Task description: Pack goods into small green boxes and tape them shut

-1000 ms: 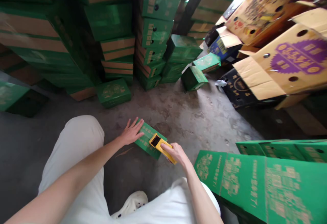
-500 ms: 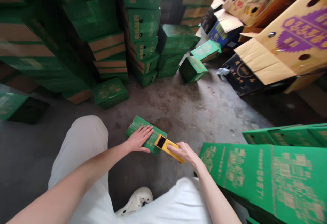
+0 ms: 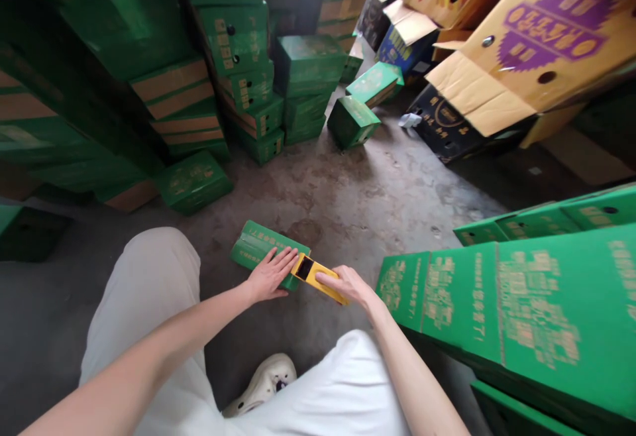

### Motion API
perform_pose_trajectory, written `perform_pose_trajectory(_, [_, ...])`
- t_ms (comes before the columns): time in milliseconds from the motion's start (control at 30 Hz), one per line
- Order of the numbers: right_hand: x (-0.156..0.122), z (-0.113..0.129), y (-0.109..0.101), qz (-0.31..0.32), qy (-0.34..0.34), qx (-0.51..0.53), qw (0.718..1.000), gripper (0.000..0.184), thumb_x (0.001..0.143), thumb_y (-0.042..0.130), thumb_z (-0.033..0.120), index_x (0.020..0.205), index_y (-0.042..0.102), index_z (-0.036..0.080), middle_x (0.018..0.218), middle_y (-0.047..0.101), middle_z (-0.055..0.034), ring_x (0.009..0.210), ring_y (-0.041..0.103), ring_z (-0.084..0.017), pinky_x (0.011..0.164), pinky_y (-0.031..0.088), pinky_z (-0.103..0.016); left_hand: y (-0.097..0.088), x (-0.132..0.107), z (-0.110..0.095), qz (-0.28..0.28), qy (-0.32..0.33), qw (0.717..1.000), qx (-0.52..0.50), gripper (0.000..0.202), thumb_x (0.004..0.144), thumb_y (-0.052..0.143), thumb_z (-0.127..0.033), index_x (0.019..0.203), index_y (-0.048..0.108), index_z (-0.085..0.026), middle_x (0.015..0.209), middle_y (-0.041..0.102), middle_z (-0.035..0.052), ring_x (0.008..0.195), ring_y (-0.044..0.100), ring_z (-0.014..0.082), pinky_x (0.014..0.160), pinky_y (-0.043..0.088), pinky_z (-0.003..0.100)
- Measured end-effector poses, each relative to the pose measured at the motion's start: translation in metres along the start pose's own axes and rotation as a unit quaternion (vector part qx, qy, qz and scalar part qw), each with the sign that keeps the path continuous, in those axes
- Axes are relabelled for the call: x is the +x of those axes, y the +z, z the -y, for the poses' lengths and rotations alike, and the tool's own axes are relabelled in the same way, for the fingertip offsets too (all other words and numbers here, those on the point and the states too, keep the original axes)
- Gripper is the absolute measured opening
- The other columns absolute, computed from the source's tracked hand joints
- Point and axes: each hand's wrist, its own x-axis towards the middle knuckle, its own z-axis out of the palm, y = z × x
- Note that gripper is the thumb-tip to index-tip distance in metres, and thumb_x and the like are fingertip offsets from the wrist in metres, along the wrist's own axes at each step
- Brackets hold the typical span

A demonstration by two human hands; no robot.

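The small green box (image 3: 256, 245) lies on the grey concrete floor (image 3: 377, 191), in front of the person and between the two knees, slanting from upper left to lower right; pale lettering runs along its top, and a strip that looks like clear tape shines near its left end; the left grip (image 3: 271, 275) is spread flat over the right part of that top, palm down, fingers stretched out, pinching nothing; the right grip (image 3: 342, 283) is closed around the yellow tool (image 3: 322, 283), thumb along its upper face; the tool's head, with a dark recess, sits at the box's right end, just beside the left fingertips, though I cannot tell whether it presses on the cardboard; below are the pale trousers (image 3: 139, 290) and a white shoe (image 3: 271, 376); at the right stands a row of larger green cartons (image 3: 457, 290) with pale print; beyond the floor, stacked green boxes (image 3: 238, 38) rise at the upper left, with a single green carton (image 3: 195, 181) before them; farther right are an open green carton (image 3: 352, 120), a crumpled scrap (image 3: 410, 120), a black box (image 3: 442, 121) and a tan carton (image 3: 556, 45) printed in purple, its flap hanging out.
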Motion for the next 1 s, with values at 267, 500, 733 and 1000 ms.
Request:
perform_pose_trajectory(267, [-0.037, -0.086, -0.012, 0.005, 0.06, 0.052, 0.997, 0.056, 0.084, 0.063, 0.068, 0.065, 0.066, 0.015, 0.059, 0.059, -0.0016, 0.055, 0.049, -0.013, 0.049, 0.028, -0.024, 0.0, 0.0, 0.004, 0.014, 0.006, 1.0, 0.0, 0.119, 0.082, 0.075, -0.054, 0.168, 0.001, -0.02, 0.174, 0.003, 0.012, 0.162, -0.002, 0.0313, 0.129, 0.004, 0.054])
perform_pose_trajectory(500, [-0.013, -0.079, 0.009, -0.025, 0.091, 0.032, 0.995, 0.052, 0.084, 0.068, 0.064, 0.069, 0.072, 0.015, 0.065, 0.069, -0.0077, 0.057, 0.064, -0.018, 0.05, 0.036, -0.024, 0.0, 0.001, -0.003, 0.025, -0.006, 1.0, 0.005, 0.122, 0.08, 0.076, -0.055, 0.168, 0.001, -0.02, 0.175, 0.004, 0.0116, 0.162, 0.0, 0.0323, 0.128, 0.004, 0.056])
perform_pose_trajectory(733, [0.017, -0.019, 0.012, -0.045, 0.103, -0.079, 0.991, 0.048, 0.086, 0.07, 0.058, 0.098, 0.081, 0.013, 0.099, 0.079, -0.0188, 0.094, 0.075, -0.029, 0.075, 0.052, -0.028, -0.003, 0.001, -0.009, 0.033, -0.006, 0.999, 0.023, 0.123, 0.079, 0.076, -0.047, 0.168, -0.003, -0.019, 0.175, 0.003, 0.0108, 0.162, 0.0, 0.0313, 0.128, 0.006, 0.055])
perform_pose_trajectory(1000, [0.027, 0.016, 0.045, -0.116, 0.163, -0.053, 0.978, 0.033, 0.093, 0.062, 0.03, 0.116, 0.078, 0.012, 0.118, 0.076, -0.0218, 0.115, 0.071, -0.033, 0.092, 0.054, -0.036, -0.006, 0.004, -0.012, 0.067, -0.003, 0.996, 0.051, 0.126, 0.075, 0.077, -0.045, 0.168, -0.004, -0.019, 0.174, 0.003, 0.0151, 0.161, 0.001, 0.0345, 0.127, 0.008, 0.057])
